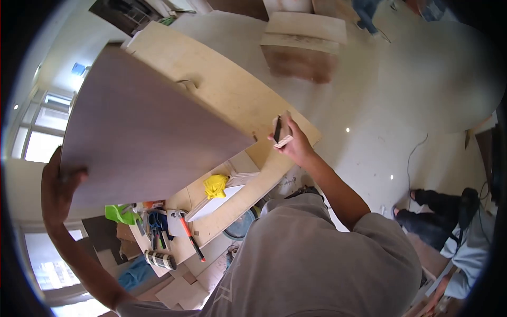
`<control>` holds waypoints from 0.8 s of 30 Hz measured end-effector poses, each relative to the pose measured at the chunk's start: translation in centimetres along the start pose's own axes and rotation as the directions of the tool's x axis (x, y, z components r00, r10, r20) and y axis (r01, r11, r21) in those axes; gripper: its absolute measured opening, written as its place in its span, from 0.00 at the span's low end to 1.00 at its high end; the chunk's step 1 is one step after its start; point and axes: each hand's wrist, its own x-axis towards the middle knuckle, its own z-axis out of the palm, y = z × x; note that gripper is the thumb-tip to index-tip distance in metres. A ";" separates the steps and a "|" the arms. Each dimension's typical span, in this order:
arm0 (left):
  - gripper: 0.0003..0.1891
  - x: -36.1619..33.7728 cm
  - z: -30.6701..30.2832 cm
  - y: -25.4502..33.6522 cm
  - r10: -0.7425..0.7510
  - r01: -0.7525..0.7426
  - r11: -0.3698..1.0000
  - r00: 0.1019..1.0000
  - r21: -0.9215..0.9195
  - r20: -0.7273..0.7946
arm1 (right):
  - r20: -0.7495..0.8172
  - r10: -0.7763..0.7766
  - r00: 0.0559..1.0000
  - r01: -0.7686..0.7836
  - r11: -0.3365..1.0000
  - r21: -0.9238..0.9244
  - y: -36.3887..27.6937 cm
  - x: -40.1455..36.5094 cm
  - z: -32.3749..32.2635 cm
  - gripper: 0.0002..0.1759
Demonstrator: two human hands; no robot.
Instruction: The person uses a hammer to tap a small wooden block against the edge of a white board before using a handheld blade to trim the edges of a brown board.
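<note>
A large brown board is tilted up over the plywood workbench, one corner near the bench top. My left hand grips its left edge, thumb on the face. Over the bench's right end, apart from the board, my right hand holds a small block with a dark strip and a pale edge; its exact kind is unclear. A yellow cloth lies just beyond the board's lower edge.
A hammer, a brush and several hand tools lie at the bench's near left. A box stands on the floor beyond. A co-worker is at the right, near a cable. A bucket sits below the bench.
</note>
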 end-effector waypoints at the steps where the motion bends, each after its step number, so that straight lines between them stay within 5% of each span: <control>1: 0.28 0.1 0.2 0.3 -0.016 0.015 1.000 1.000 0.023 0.019 | 0.011 0.025 1.000 -0.025 0.999 0.028 0.1 0.3 0.2 0.30; 4: 0.28 0.1 1.2 0.1 -0.054 0.058 0.997 0.997 0.058 -0.058 | 0.271 0.042 0.962 -0.037 0.999 -0.022 0.8 2.0 -0.2 0.29; 8: 0.27 -0.1 0.9 -1.7 -0.134 0.132 0.990 0.990 -0.054 -0.035 | 0.266 0.065 0.962 -0.043 0.995 -0.090 2.9 3.8 1.5 0.28; 15: 0.33 2.3 2.5 0.2 -0.174 0.198 0.962 0.975 0.189 -0.138 | 0.329 0.042 0.943 0.032 0.976 -0.215 1.8 3.7 3.5 0.27; 24: 0.33 1.7 3.5 2.1 -0.141 0.181 0.972 0.959 0.150 -0.246 | 0.414 -0.059 0.908 0.119 0.985 -0.121 3.2 4.1 3.8 0.31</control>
